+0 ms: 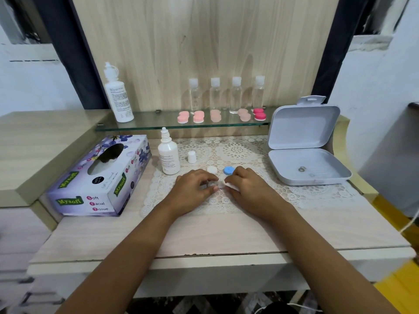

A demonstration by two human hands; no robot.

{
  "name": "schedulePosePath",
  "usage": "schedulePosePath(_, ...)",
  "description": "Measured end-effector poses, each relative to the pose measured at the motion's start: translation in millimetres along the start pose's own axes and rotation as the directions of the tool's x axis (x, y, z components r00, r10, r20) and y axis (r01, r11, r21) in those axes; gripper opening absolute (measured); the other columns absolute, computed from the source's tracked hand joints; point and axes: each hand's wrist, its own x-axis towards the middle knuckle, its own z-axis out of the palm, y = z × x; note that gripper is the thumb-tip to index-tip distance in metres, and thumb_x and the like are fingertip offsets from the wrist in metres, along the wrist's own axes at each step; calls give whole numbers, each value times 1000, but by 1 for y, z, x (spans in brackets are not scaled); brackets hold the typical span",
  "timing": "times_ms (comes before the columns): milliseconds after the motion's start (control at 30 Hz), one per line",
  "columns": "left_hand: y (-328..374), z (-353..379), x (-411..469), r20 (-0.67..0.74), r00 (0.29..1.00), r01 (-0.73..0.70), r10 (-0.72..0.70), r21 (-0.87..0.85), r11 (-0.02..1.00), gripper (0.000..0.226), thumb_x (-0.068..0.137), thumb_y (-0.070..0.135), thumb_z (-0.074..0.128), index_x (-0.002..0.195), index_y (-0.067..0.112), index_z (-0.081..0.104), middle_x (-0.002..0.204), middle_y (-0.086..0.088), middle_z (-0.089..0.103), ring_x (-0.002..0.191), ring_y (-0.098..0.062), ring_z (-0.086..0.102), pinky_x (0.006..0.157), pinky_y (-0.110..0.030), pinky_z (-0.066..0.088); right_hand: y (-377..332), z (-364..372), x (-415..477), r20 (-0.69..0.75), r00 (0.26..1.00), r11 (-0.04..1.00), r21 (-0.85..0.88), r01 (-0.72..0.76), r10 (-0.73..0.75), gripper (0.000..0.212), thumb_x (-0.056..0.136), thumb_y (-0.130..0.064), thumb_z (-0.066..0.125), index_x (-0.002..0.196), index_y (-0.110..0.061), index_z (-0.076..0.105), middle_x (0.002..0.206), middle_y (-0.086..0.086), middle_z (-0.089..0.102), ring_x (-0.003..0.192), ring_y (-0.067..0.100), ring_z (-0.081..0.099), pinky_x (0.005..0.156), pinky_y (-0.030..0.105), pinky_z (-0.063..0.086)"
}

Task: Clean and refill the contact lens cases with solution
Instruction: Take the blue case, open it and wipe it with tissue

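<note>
Left hand (195, 186) pinching small white case (212, 184), right hand (247, 185) pinching tissue wad (231, 185), lace mat (238, 152) on pale wood desk (215, 232), glass shelf (158, 123) behind

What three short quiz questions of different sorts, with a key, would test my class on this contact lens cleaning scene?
1. True or false: the small solution bottle on the lace mat has its cap on.
2. Multiple choice: the blue lid lies (A) inside the grey box, (B) on the mat just beyond the right hand, (C) on the glass shelf.
3. Fill in: the right hand presses a piece of white ____ towards the left hand.

Key
1. False: its white cap stands on the mat beside it.
2. B.
3. Tissue.
</note>
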Motion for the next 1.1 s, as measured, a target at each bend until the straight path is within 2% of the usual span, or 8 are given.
schedulePosePath(67, 0, 0, 0, 2, 1000, -8, 8, 18, 1000, 25, 85, 30, 66, 108, 20, 68, 107, 7, 64, 104, -12, 55, 95, -43, 43, -1, 1, 1, 15, 1000, 999, -42, 7, -6, 42, 88, -39, 39, 89, -6, 66, 83, 12, 57, 72, 33, 54, 62, 45, 50)
schedulePosePath(233, 0, 0, 0, 12, 1000, -17, 16, 65, 998, 25, 86, 32, 64, 110, 22, 66, 108, 7, 63, 105, -13, 54, 95, -44, 42, -4, -3, 8, 75, 997, 998, -50, -30, 34, 32, 93, -28, 48, 103, -1, 60, 102, 16, 55, 93, 33, 50, 83, 42, 42)
schedulePosePath(500, 0, 0, -1, 16, 999, -29, 28, 56, 998, 23, 87, 27, 63, 109, 22, 67, 108, 7, 63, 105, -13, 54, 94, -45, 42, 4, -5, 4, 88, 993, 983, 156, -96, 83, 26, 88, -33, 60, 101, -12, 66, 88, -6, 43, 88, 22, 49, 75, 35, 40)
schedulePosePath(633, 0, 0, -1, 17, 999, -33, 32, 63, 997, 24, 87, 26, 63, 110, 20, 67, 110, 6, 63, 105, -13, 54, 94, -44, 42, 7, -5, 2, 83, 994, 973, 216, -88, 72, 24, 87, -31, 64, 99, -11, 69, 85, -1, 47, 84, 22, 50, 72, 33, 40)
schedulePosePath(733, 0, 0, -1, 17, 999, -34, 33, 57, 998, 25, 87, 25, 62, 112, 19, 66, 111, 7, 63, 105, -12, 54, 95, -42, 42, 6, -2, 0, 35, 999, 991, 126, -36, 31, 29, 87, -38, 57, 96, -13, 68, 82, -3, 46, 76, 24, 45, 69, 32, 37)
schedulePosePath(867, 1, -2, -2, 16, 999, -43, 42, 80, 996, 25, 88, 25, 62, 111, 18, 66, 109, 5, 63, 103, -13, 54, 93, -39, 43, 2, 3, 0, -1, 1000, 999, -47, 2, -2, 39, 87, -42, 41, 88, -12, 66, 80, 7, 57, 66, 30, 49, 60, 41, 49)
schedulePosePath(967, 3, -2, -2, 19, 999, -49, 47, 95, 994, 25, 88, 26, 62, 111, 18, 66, 108, 3, 63, 102, -14, 53, 92, -41, 42, -3, 1, 2, 5, 1000, 993, -115, 6, -6, 41, 87, -40, 38, 84, -9, 64, 78, 9, 58, 66, 32, 52, 56, 44, 50)
schedulePosePath(1100, 4, -2, -3, 21, 999, -48, 46, 109, 993, 25, 88, 27, 62, 112, 19, 65, 108, 3, 63, 102, -17, 52, 92, -44, 42, -6, -4, 3, 0, 1000, 985, -170, 6, -6, 44, 86, -44, 36, 85, -10, 64, 82, 5, 60, 75, 29, 55, 61, 36, 44)
